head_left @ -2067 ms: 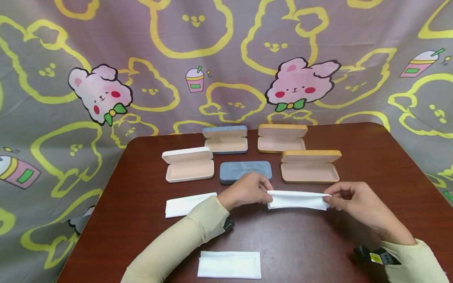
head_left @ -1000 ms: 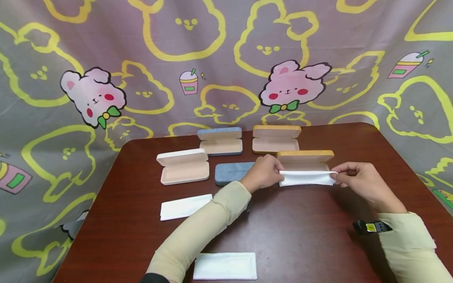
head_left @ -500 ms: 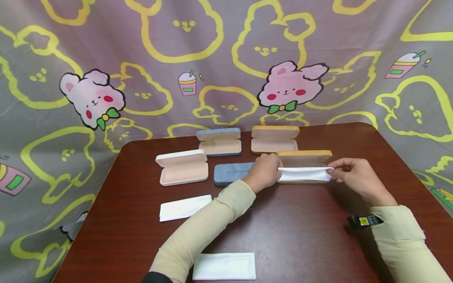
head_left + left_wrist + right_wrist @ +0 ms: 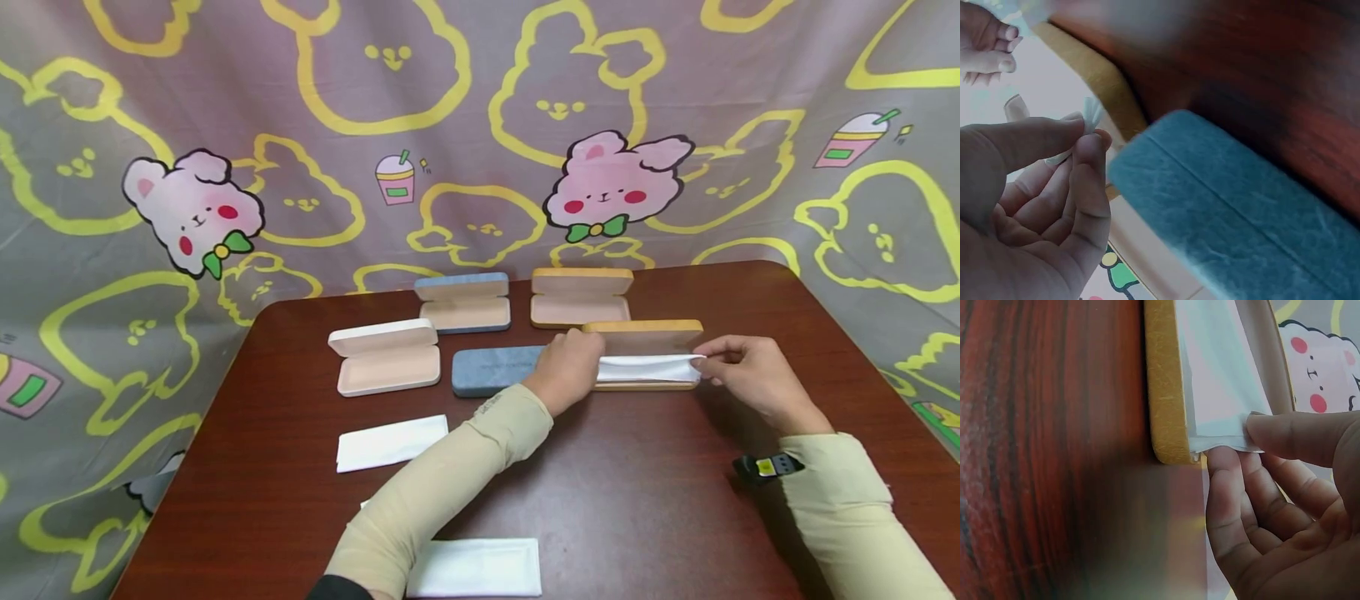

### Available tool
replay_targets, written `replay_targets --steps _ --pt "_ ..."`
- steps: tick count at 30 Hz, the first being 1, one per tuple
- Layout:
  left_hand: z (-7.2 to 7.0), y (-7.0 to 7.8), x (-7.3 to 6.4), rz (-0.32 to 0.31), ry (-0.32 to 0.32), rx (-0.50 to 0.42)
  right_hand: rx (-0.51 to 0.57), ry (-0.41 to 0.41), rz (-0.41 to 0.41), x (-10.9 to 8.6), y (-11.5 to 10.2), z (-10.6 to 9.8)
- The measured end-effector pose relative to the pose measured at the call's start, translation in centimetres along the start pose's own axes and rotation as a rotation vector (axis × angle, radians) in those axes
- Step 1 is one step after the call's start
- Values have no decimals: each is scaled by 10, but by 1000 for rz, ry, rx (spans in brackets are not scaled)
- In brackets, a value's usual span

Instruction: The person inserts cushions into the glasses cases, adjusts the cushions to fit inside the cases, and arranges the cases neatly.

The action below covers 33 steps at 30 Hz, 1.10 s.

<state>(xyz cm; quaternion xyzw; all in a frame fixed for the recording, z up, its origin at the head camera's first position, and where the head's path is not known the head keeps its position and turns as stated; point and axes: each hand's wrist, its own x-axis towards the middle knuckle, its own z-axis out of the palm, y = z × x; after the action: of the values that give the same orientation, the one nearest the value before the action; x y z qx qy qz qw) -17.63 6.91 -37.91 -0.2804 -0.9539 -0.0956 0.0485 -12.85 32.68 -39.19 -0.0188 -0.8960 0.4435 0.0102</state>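
Observation:
A folded white cloth (image 4: 651, 367) lies over the tray of the open front yellow glasses case (image 4: 645, 387). My left hand (image 4: 568, 367) pinches the cloth's left end between thumb and fingers; the left wrist view shows the pinched edge bunched. At the other end, my right hand (image 4: 757, 383) pinches the cloth with thumb on top and fingers below. In the right wrist view the cloth (image 4: 1219, 375) sits inside the case's yellow rim (image 4: 1165, 381). Just left of the case lies a closed blue glasses case (image 4: 491, 372), partly behind my left hand.
Open behind are a white case (image 4: 386, 375), a blue case (image 4: 465, 315) and a second yellow case (image 4: 579, 310). Two more folded white cloths, one at left (image 4: 390, 443) and one in front (image 4: 476, 568), lie on the brown table (image 4: 637, 500). A patterned curtain (image 4: 450, 100) hangs behind.
Both hands have carried the stretched cloth forward from the table in front to the yellow case and lowered it onto the tray. Both still hold its ends.

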Motion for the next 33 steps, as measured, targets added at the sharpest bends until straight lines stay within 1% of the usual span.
replay_targets --steps 3,8,11,15,21,25,33 --pt "4 0 1 10 -6 34 -3 2 -11 2 1 2" --pt "8 0 4 6 -23 47 -44 -4 -22 5 3 3" --pt "8 0 5 -3 -39 25 -90 -2 -17 7 4 2" --pt "10 -2 5 5 -48 -17 -137 11 -18 9 5 3" --pt "11 -4 5 -2 -44 -47 -199 51 -77 13 4 4" --pt "11 -5 4 -1 -35 -51 -213 53 -87 16 3 7" --pt "11 -7 4 -17 -45 -73 -227 81 -105 20 4 9"
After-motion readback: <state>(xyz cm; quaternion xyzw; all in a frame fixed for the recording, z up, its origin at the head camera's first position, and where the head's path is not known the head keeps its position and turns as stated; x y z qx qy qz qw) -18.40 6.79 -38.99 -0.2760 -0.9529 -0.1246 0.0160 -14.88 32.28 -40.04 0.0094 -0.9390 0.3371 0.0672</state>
